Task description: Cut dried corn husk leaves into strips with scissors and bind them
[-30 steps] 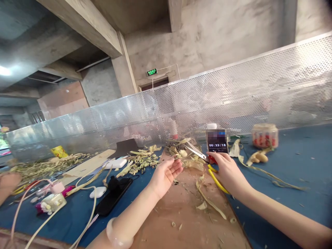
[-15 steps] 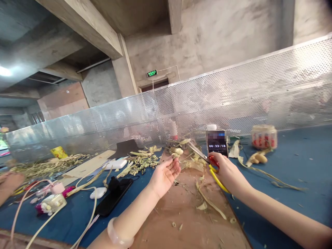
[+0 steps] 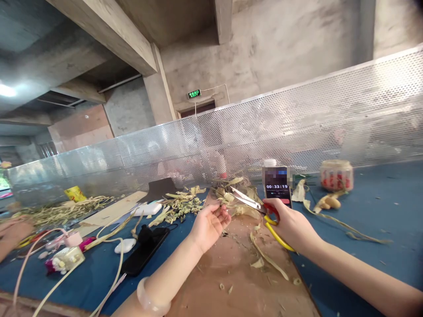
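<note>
My left hand is palm up over the brown board, its fingers curled in together; whatever lies between the fingertips is too small to name. To its right, my right hand is closed round the red and yellow handles of the scissors. The blades are parted and point up and left, over a heap of dried plant scraps behind my left fingertips. Behind my right hand a phone stands upright with a running timer.
A glass jar and tan pieces lie right on the blue table. On the left are cut bits, a black phone, cables, a power strip and another person's hand. A perforated metal screen runs behind.
The pale piece at my left fingertips is no longer seen there. The scissors have parted their blades and their tips have shifted slightly down and left. The other person's hand has moved slightly.
</note>
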Motion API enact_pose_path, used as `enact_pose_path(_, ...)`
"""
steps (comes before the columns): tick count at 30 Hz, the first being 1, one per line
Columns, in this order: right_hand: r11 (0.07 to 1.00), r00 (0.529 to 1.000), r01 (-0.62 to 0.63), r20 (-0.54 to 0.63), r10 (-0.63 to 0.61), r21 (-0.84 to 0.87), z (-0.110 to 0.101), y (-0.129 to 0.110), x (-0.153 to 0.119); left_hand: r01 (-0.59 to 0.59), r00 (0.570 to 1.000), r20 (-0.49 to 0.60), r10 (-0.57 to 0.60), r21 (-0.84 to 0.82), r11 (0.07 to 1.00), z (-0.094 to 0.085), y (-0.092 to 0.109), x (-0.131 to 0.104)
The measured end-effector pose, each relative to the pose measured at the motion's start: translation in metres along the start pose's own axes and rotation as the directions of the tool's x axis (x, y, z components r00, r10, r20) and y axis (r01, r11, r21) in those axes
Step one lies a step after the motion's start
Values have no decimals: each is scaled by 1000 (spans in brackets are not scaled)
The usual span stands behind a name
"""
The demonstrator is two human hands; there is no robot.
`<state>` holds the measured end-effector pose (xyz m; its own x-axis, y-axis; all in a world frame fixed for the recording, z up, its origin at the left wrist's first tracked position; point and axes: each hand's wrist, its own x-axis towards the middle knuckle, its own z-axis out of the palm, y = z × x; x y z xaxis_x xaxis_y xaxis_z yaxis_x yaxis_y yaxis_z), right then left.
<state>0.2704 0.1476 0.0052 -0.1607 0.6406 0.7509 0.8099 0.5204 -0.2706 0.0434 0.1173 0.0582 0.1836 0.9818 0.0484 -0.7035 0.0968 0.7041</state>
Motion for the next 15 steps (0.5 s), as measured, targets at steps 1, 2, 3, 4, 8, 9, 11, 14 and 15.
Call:
enact_pose_path(1,1000,1000,-7,-1,7,7,0,0,0,1,1000,1,-1,0,1000,0,0,0)
enact_pose_path(2,1000,1000,-13,0,13,14,0,0,0,3,1000,2,-3,0,1000,0,0,0)
enact_pose_path(3,1000,1000,-17,1,17,21,0,-1,-1,4,1000,2,-4,1,1000,1,0,0)
enact_pose_path(4,1000,1000,-19,1,19,24,0,-1,-1,5,1000,4,-5,0,1000,1,1,0)
enact_pose_path(8,1000,1000,-14,3,14,27,-1,-2,-1,20,999,34,-20,10,1000,1,0,-1)
enact_pose_path(9,999,1000,-13,9,13,29,-2,-3,-1,26,999,42,-26,16,1000,1,0,-2)
enact_pose_path(11,999,1000,-11,25,10,33,-3,-4,-1,39,997,60,-41,33,999,0,-1,-3)
enact_pose_path(14,1000,999,-5,41,3,30,-4,-5,-1,51,994,98,-57,62,997,0,-2,-4)
enact_pose_path(15,1000,999,1,42,-2,30,-4,-5,-2,54,992,109,-61,69,996,0,-2,-5)
